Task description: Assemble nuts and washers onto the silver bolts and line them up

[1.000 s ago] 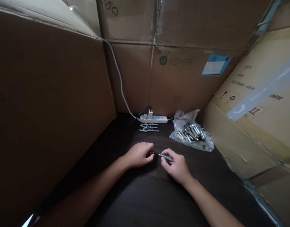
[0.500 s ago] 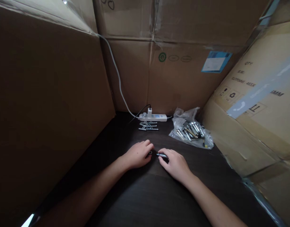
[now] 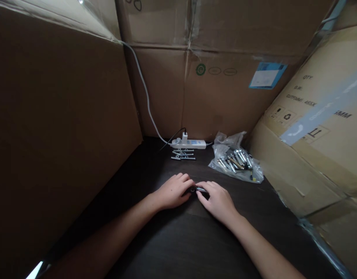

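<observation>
— How much is finished?
— Four assembled bolts (image 3: 183, 154) are laid by the power strip (image 3: 188, 144); many remain bagged (image 3: 235, 162).
— And now?
— One bolt (image 3: 200, 189) is pinched above the desk (image 3: 178, 240) by the right hand (image 3: 217, 200), its tip met by the closed left hand (image 3: 172, 191).

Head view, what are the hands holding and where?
The right hand pinches a metal bolt along its shaft; the left hand meets its end.

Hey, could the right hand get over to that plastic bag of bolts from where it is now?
Probably yes. The right hand holds a small metal bolt together with the left hand, and the plastic bag of bolts lies open on the dark table just beyond, with nothing between them.
</observation>
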A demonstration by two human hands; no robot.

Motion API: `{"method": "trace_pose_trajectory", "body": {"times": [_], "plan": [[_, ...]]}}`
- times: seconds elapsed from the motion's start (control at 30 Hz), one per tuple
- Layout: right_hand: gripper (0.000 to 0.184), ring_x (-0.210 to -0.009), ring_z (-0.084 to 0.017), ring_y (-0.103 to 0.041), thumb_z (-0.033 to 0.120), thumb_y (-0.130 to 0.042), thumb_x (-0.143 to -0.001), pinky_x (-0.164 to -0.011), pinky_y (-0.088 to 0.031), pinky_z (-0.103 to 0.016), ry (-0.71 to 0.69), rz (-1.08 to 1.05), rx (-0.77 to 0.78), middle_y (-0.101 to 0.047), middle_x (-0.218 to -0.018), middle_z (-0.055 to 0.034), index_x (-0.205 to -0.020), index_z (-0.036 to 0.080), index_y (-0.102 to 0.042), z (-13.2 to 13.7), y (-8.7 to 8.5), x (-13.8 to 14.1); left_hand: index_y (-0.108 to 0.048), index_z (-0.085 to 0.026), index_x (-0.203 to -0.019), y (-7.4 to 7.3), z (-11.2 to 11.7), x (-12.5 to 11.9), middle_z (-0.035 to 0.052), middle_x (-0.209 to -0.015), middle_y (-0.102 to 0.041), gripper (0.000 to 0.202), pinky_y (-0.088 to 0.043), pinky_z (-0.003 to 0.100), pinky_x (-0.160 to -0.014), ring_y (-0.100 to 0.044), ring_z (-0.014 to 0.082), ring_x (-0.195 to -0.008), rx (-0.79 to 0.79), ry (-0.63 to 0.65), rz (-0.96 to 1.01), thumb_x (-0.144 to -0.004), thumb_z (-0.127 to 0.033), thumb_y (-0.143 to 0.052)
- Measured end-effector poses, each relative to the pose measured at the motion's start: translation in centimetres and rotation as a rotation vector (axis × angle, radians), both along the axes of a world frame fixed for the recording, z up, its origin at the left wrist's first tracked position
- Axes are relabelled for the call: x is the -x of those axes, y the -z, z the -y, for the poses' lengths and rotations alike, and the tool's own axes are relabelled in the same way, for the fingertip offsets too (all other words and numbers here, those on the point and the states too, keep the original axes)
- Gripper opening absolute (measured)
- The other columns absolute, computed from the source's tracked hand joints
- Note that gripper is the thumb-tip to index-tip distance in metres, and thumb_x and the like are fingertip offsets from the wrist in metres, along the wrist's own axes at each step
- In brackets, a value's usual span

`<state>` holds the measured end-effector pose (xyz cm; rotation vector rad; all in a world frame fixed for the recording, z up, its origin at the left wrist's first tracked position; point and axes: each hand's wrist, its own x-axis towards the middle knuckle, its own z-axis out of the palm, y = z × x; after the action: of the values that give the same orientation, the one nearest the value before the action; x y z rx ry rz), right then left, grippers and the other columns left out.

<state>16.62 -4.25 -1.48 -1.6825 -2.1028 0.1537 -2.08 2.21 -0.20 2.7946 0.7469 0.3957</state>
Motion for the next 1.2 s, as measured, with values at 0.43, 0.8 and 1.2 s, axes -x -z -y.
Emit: {"method": "trace_pose_trajectory", "body": {"times": [0.43,0.8,1.2], "plan": [[0.024,-0.087,-0.019,-0.062,0.039,-0.054,-0.084,-0.079,-0.044,-0.029,0.083,0.009,0.059,-0.070,-0.090,-0.0009,-0.098,0.026,-0.068,-0.2,0.0,-0.4,-0.055,-0.022,-0.097,0.0,-0.2,0.0,0.0032,-0.094,-0.053,0.014,-0.041,0.027,-0.075,-0.051,0.0178,-0.088,0.015,-0.015,-0.057,-0.084,-0.026,-0.053],[0.018,-0.071,-0.017,-0.057,0.030,-0.047,-0.084,-0.064,-0.039,-0.026,0.121,-0.089,-0.048,-0.063,-0.071,-0.0009,-0.072,0.022,-0.058,-0.1,-0.7,-0.6,-0.048,-0.022,-0.106,-0.6,0.2,-0.1,0.0045,-0.102,-0.053,0.025,-0.042,0.027,-0.074,-0.053,0.0177,-0.088,0.025,-0.081,0.024,-0.083,-0.026,-0.053],[0.025,-0.073,-0.016,-0.051,0.029,-0.033,-0.094,-0.068,-0.038,-0.027,-0.134,-0.273,-0.039,-0.055,-0.075,-0.0021,-0.075,0.021,-0.047,0.8,-1.4,0.6,-0.053,-0.018,-0.092,-1.3,1.3,-0.7,0.0037,-0.090,-0.057,0.022,-0.038,0.027,-0.071,-0.054,0.0149,-0.082,-0.064,0.080,0.068,-0.092,-0.037,-0.041]]}}
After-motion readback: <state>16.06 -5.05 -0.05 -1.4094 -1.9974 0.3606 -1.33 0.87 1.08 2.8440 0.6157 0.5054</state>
